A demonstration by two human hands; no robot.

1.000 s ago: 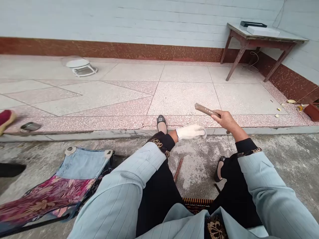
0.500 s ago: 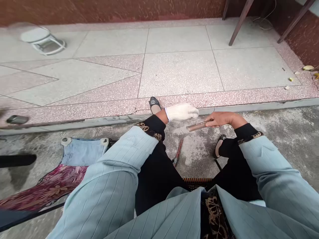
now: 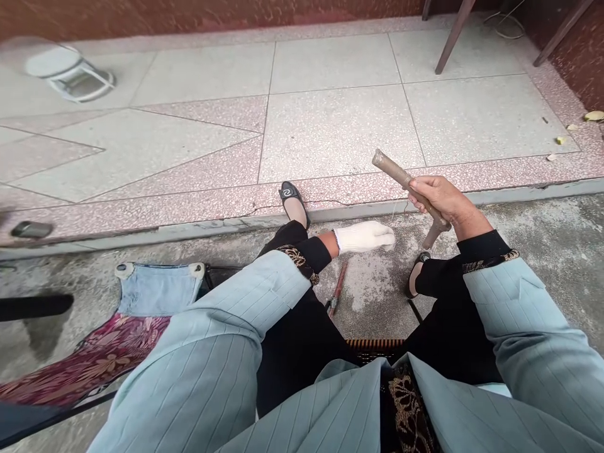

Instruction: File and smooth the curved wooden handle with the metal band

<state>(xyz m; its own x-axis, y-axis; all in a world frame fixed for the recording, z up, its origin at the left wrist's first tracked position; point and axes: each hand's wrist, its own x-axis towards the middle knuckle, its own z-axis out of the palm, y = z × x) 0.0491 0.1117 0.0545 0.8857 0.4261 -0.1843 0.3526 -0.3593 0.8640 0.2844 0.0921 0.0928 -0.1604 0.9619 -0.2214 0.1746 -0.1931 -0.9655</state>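
Note:
My right hand (image 3: 436, 198) is closed around a brown, forked wooden stick (image 3: 391, 168). The stick slants up to the left, its short side branch pointing down below my palm. Fine turns of a thin string (image 3: 393, 212) seem to circle it near my fingertips, and a faint strand hangs towards my other hand. Wearing a white knitted glove, my left hand (image 3: 365, 237) is lower and to the left, apart from the stick. Its fingers are curled together at the strand's lower end; the exact grip is hard to make out.
A long tool with a reddish handle (image 3: 338, 288) lies on the concrete between my legs. Ahead runs a raised tiled step (image 3: 330, 132). A folding seat of denim and floral cloth (image 3: 160, 286) stands left; a white stool (image 3: 78, 72) is farther off.
The stick has swung from nearly level to tilted upwards, bringing its side branch into view. My right hand has risen and moved right; my gloved left hand has shifted right and nearer me.

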